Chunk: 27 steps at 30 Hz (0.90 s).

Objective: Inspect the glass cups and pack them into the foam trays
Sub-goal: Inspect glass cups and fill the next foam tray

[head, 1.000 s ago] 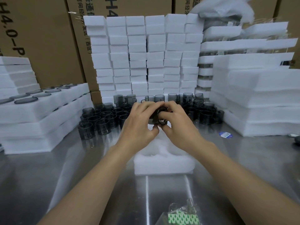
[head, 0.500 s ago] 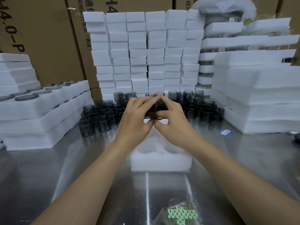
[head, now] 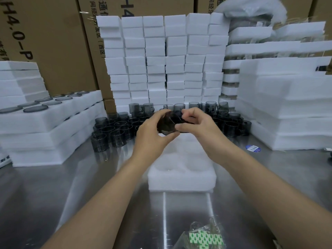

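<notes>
Both hands hold one smoked-glass cup in the air above the white foam tray on the steel table: the left hand curls fingers and thumb round its body, and the right hand pinches its far side. More grey cups stand clustered behind, before stacked foam blocks.

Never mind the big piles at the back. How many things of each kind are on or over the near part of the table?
Glass cup, held: 1
Foam tray, open: 1
Blue sticker: 1
Green-printed packet: 1
Total: 4
</notes>
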Tool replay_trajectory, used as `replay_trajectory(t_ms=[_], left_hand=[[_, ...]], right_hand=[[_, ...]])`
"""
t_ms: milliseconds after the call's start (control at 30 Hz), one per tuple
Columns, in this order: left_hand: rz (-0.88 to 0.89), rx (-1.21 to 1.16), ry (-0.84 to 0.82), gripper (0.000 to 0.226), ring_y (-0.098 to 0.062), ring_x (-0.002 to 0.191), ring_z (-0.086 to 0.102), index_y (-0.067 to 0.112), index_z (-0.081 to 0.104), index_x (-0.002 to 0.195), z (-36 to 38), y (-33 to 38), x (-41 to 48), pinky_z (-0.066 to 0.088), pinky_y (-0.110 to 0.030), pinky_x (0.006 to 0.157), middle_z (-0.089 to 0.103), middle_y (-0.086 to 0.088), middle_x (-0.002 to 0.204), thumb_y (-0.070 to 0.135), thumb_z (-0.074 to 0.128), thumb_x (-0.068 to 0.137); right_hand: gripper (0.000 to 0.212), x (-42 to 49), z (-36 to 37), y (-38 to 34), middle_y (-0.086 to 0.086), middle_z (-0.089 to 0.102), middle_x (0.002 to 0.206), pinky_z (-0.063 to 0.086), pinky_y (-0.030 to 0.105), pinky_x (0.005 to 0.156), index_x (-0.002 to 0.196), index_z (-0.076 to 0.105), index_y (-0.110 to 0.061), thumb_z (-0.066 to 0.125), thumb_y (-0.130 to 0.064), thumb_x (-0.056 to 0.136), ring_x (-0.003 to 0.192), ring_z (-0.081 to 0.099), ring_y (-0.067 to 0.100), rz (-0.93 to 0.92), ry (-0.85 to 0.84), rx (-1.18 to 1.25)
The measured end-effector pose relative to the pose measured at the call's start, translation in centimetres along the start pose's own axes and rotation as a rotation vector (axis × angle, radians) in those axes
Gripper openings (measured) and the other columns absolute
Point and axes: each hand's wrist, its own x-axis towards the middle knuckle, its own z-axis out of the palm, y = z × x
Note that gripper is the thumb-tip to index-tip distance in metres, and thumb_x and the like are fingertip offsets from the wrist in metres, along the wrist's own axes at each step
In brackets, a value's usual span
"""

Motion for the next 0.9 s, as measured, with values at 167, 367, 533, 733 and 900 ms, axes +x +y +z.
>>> replay_trajectory(t_ms=[167,367,533,733,900], left_hand=[[-0.223,-0.181,-0.027,0.050,-0.004,0.098,0.076,0.029,0.073,0.115,0.0,-1.2,0.3,0.060,-0.038,0.096,0.081,0.015,0.100,0.052,0.094,0.076],[-0.323,-0.317,-0.073,0.040,0.002,0.089,0.076,0.025,0.074,0.107,0.2,-1.9,0.8,0.052,-0.016,0.080,0.082,0.015,0.091,0.059,0.082,0.087],[-0.341,-0.280,-0.112,0.044,0.007,0.091,0.073,0.029,0.072,0.110,0.5,-2.4,0.9,0.048,-0.018,0.082,0.079,0.022,0.096,0.069,0.070,0.091],[-0.377,-0.258,-0.187,0.050,0.011,0.091,0.068,0.034,0.064,0.116,0.9,-3.1,0.9,0.045,-0.022,0.083,0.076,0.028,0.098,0.076,0.065,0.090],[-0.395,-0.273,-0.254,0.039,0.013,0.107,0.068,0.036,0.054,0.128,1.0,-3.7,1.1,0.044,-0.014,0.087,0.077,0.022,0.111,0.056,0.069,0.098]], right_hand=[[0.023,0.8,-2.1,0.8,0.011,0.076,0.093,0.052,0.029,0.080,0.083,0.070,-0.010,0.086,-0.026,0.090,0.082,0.065,0.011,-0.055,0.170,-0.099],[0.028,1.0,-2.4,1.6,0.002,0.077,0.078,0.048,0.014,0.063,0.079,0.076,-0.011,0.081,-0.035,0.094,0.065,0.069,0.010,-0.076,0.203,-0.157],[0.017,1.1,-1.8,2.7,-0.004,0.077,0.091,0.054,0.027,0.082,0.094,0.075,-0.021,0.074,-0.038,0.098,0.089,0.071,0.013,-0.078,0.203,-0.387],[0.038,0.8,-1.8,3.7,-0.008,0.063,0.139,0.044,0.034,0.110,0.141,0.064,-0.024,0.064,-0.036,0.104,0.132,0.056,0.014,0.131,-0.090,-0.798],[0.036,0.7,-2.0,3.3,-0.013,0.062,0.115,0.047,0.027,0.090,0.130,0.068,-0.031,0.059,-0.016,0.099,0.119,0.061,0.013,0.149,-0.176,-0.833]])
